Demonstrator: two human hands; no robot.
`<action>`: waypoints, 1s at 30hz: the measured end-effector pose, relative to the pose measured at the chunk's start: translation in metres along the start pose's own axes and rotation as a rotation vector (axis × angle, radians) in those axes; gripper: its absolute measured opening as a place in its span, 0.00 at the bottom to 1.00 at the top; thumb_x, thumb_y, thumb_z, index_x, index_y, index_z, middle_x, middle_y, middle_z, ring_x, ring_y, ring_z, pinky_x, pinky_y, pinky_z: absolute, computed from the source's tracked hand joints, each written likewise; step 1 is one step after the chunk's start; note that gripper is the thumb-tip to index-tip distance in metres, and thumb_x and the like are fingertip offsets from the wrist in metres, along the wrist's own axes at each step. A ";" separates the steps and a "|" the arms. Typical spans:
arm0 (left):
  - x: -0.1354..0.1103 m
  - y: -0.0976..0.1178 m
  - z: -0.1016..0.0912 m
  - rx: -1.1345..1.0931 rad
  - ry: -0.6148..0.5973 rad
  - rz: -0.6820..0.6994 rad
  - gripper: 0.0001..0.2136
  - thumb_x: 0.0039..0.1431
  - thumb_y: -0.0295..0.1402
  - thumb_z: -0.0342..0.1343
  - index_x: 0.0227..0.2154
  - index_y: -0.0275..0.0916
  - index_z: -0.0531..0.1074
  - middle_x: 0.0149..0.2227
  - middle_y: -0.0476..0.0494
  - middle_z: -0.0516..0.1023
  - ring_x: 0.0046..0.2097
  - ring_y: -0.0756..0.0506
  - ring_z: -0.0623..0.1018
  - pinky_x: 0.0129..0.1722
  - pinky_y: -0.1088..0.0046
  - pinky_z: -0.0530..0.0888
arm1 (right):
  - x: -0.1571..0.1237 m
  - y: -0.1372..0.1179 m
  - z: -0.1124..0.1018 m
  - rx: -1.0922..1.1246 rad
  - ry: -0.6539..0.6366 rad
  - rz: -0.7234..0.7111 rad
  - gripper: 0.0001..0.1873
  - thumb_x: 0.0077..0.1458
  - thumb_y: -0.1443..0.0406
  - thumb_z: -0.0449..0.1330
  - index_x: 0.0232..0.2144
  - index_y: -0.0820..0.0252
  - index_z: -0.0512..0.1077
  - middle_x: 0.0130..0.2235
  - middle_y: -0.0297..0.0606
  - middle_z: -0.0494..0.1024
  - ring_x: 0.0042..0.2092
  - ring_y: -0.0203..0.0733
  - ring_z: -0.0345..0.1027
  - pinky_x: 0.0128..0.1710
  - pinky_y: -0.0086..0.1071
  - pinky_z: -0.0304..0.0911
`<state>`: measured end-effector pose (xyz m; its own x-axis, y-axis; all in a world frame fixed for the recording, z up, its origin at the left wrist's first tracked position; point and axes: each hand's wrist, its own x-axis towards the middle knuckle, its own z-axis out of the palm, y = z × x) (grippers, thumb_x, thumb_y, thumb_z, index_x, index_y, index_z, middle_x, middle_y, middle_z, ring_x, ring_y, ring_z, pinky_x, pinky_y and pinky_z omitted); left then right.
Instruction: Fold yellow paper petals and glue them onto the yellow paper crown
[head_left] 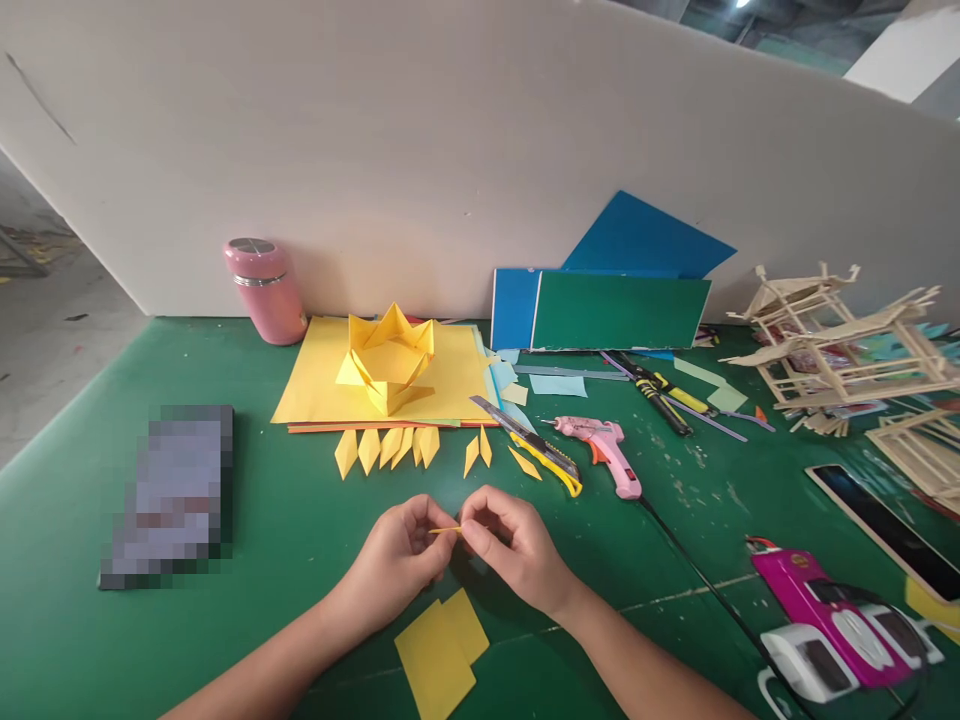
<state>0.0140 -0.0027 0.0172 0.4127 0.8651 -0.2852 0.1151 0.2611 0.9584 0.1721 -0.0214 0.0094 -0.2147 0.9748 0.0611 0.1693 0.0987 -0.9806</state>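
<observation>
My left hand and my right hand meet above the green table, both pinching a small folded yellow paper piece seen edge-on between the fingertips. Below the hands lie two yellow paper squares. Beyond them is a row of several folded yellow petals and a folded yellow paper crown resting on yellow sheets.
A yellow utility knife and a pink glue gun lie right of the petals. A pink tumbler stands at the back left. Blue and green card leans on the wall. A stick model and pink device are at right.
</observation>
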 end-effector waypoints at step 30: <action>-0.006 -0.005 -0.004 0.001 0.064 0.012 0.18 0.48 0.49 0.57 0.26 0.37 0.69 0.21 0.51 0.71 0.19 0.54 0.66 0.17 0.80 0.62 | 0.008 0.003 -0.029 -0.606 0.278 -0.680 0.07 0.58 0.71 0.55 0.31 0.58 0.72 0.27 0.36 0.76 0.29 0.37 0.69 0.29 0.30 0.66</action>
<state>0.0071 -0.0072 0.0143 0.3555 0.8938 -0.2733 0.1117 0.2497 0.9619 0.1984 -0.0073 0.0119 -0.2279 0.6749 0.7018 0.5792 0.6734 -0.4595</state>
